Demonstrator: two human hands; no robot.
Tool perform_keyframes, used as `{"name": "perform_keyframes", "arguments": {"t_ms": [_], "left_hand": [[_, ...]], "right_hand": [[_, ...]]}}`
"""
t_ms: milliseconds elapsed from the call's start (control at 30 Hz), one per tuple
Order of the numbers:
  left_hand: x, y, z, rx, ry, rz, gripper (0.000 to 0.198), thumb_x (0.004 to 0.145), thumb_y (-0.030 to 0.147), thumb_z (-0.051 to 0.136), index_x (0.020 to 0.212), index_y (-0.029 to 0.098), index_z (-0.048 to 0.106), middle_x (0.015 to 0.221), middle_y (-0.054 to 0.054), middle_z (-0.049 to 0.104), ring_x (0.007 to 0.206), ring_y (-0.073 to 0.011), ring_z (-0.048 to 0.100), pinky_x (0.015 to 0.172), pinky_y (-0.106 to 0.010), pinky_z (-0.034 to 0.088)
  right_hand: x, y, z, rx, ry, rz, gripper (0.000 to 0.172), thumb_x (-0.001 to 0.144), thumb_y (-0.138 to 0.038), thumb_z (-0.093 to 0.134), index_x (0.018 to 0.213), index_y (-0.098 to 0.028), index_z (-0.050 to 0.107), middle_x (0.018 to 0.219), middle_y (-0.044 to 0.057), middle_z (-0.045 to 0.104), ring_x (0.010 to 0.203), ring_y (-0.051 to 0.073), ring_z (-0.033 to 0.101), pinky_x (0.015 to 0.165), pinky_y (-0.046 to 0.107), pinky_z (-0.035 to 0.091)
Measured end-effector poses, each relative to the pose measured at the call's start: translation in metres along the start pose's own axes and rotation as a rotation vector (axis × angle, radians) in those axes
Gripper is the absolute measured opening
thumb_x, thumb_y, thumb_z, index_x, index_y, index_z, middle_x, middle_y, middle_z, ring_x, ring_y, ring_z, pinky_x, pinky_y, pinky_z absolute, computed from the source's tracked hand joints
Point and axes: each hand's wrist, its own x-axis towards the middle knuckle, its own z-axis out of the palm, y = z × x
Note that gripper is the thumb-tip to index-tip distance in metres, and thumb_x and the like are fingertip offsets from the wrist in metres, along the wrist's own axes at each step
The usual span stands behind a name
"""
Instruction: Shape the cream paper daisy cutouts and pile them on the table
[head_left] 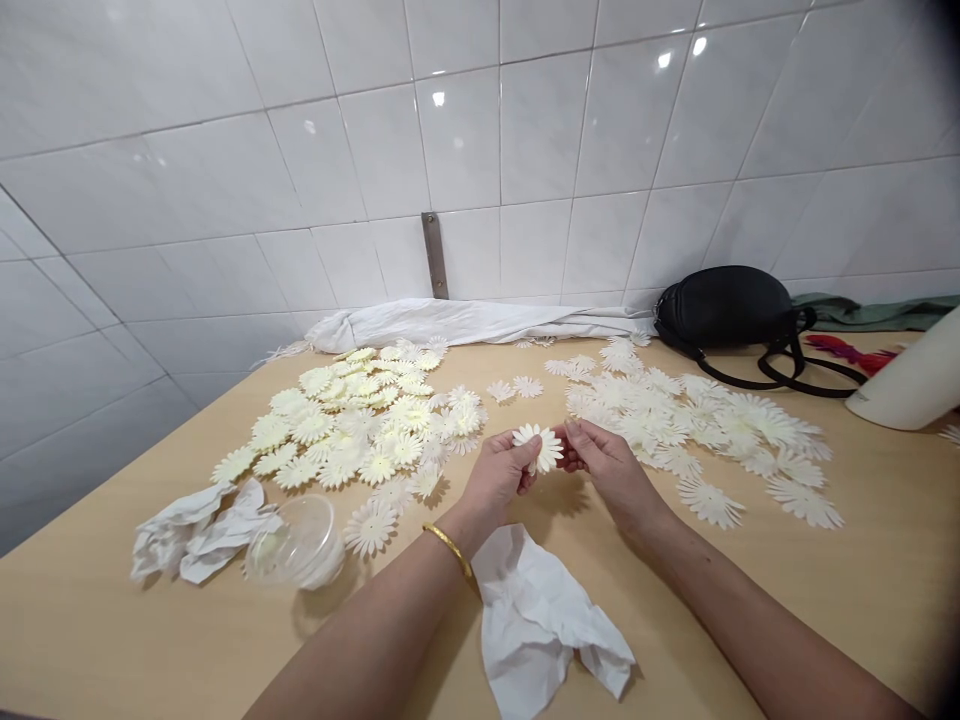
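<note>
My left hand pinches a pale cream flower cutout between thumb and fingers, above the middle of the table. At the flower's right edge, my right hand is closed, its thumb and fingertips at the petals. A pile of yellowish flower cutouts spreads out on the left. Whiter flower cutouts lie heaped on the right, with a few loose ones around. Below my hands rests a crumpled white tissue. Whether the cutouts are paper or cloth is unclear.
A clear plastic cup and crumpled tissues sit at the front left of the wooden table. White cloth lines the back. A black bag and a pale cylinder stand at the right, near a tiled wall.
</note>
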Motion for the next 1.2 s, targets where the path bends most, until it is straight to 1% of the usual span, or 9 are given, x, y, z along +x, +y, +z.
{"name": "perform_keyframes", "arguments": {"t_ms": [300, 500, 567, 667, 800, 867, 967, 1067, 1200], "left_hand": [[-0.003, 0.005, 0.003, 0.159, 0.003, -0.025, 0.050, 0.063, 0.064, 0.053, 0.056, 0.015, 0.046, 0.045, 0.005, 0.036, 0.036, -0.0027, 0.025, 0.038, -0.020, 0.015], [-0.003, -0.006, 0.002, 0.290, 0.008, 0.037, 0.052, 0.063, 0.064, 0.052, 0.051, 0.015, 0.044, 0.041, 0.005, 0.034, 0.035, -0.0035, 0.027, 0.037, -0.020, 0.020], [-0.001, -0.008, 0.002, 0.217, 0.030, -0.034, 0.052, 0.063, 0.066, 0.052, 0.054, 0.015, 0.046, 0.042, 0.004, 0.040, 0.033, -0.0052, 0.035, 0.035, -0.020, 0.022], [0.002, -0.008, 0.001, 0.079, 0.069, -0.151, 0.048, 0.060, 0.062, 0.058, 0.062, 0.015, 0.047, 0.049, 0.001, 0.049, 0.040, -0.0114, 0.053, 0.033, -0.018, 0.023], [0.003, -0.002, -0.001, -0.019, 0.079, -0.224, 0.043, 0.060, 0.051, 0.067, 0.072, 0.015, 0.048, 0.062, -0.003, 0.056, 0.049, -0.0160, 0.061, 0.032, -0.016, 0.024], [0.002, 0.001, -0.001, -0.051, 0.067, -0.237, 0.038, 0.063, 0.045, 0.068, 0.075, 0.014, 0.049, 0.065, -0.004, 0.058, 0.049, -0.0151, 0.060, 0.032, -0.016, 0.027], [0.000, 0.003, -0.002, -0.102, 0.030, -0.243, 0.027, 0.066, 0.029, 0.069, 0.075, 0.014, 0.049, 0.065, -0.005, 0.059, 0.048, -0.0123, 0.058, 0.035, -0.016, 0.032], [-0.001, 0.004, -0.002, -0.128, -0.003, -0.231, 0.016, 0.067, 0.017, 0.065, 0.072, 0.013, 0.049, 0.064, -0.005, 0.060, 0.045, -0.0097, 0.055, 0.037, -0.017, 0.035], [-0.001, 0.004, -0.003, -0.130, -0.008, -0.230, 0.009, 0.071, 0.017, 0.060, 0.075, 0.012, 0.052, 0.071, -0.008, 0.064, 0.044, -0.0078, 0.052, 0.038, -0.017, 0.037]], "right_hand": [[-0.004, -0.003, 0.005, 0.162, -0.169, 0.001, 0.037, 0.078, -0.051, 0.048, 0.067, -0.017, 0.056, 0.064, -0.001, 0.047, 0.060, 0.011, 0.044, 0.060, 0.026, 0.040], [0.000, 0.001, 0.001, 0.099, -0.069, -0.041, 0.031, 0.074, -0.045, 0.056, 0.062, -0.017, 0.053, 0.060, -0.002, 0.046, 0.058, 0.010, 0.042, 0.057, 0.024, 0.037], [0.004, 0.001, -0.008, -0.062, 0.030, -0.066, 0.032, 0.077, -0.045, 0.049, 0.059, -0.018, 0.050, 0.057, -0.001, 0.045, 0.056, 0.011, 0.041, 0.056, 0.025, 0.036], [0.012, 0.003, -0.028, -0.612, 0.170, -0.033, 0.028, 0.077, -0.038, 0.046, 0.058, -0.018, 0.050, 0.057, 0.002, 0.047, 0.059, 0.015, 0.044, 0.058, 0.029, 0.035], [0.018, 0.009, -0.046, -1.227, 0.349, -0.035, 0.025, 0.076, -0.031, 0.045, 0.085, -0.015, 0.062, 0.093, 0.014, 0.056, 0.088, 0.028, 0.047, 0.071, 0.039, 0.037], [0.019, 0.013, -0.046, -1.299, 0.369, -0.090, 0.034, 0.081, -0.033, 0.038, 0.101, -0.017, 0.061, 0.111, 0.014, 0.052, 0.100, 0.031, 0.043, 0.078, 0.043, 0.036], [0.021, 0.022, -0.042, -1.351, 0.200, -0.161, 0.043, 0.086, -0.040, 0.029, 0.120, -0.027, 0.051, 0.131, 0.008, 0.042, 0.120, 0.031, 0.030, 0.093, 0.051, 0.026], [0.025, 0.035, -0.045, -1.377, 0.033, -0.027, 0.049, 0.086, -0.048, 0.022, 0.130, -0.033, 0.039, 0.141, 0.005, 0.030, 0.130, 0.034, 0.013, 0.097, 0.057, 0.013], [0.034, 0.048, -0.059, -1.378, 0.085, 0.168, 0.052, 0.086, -0.051, 0.016, 0.133, -0.034, 0.033, 0.143, 0.008, 0.025, 0.131, 0.036, 0.011, 0.097, 0.059, 0.013]]}}
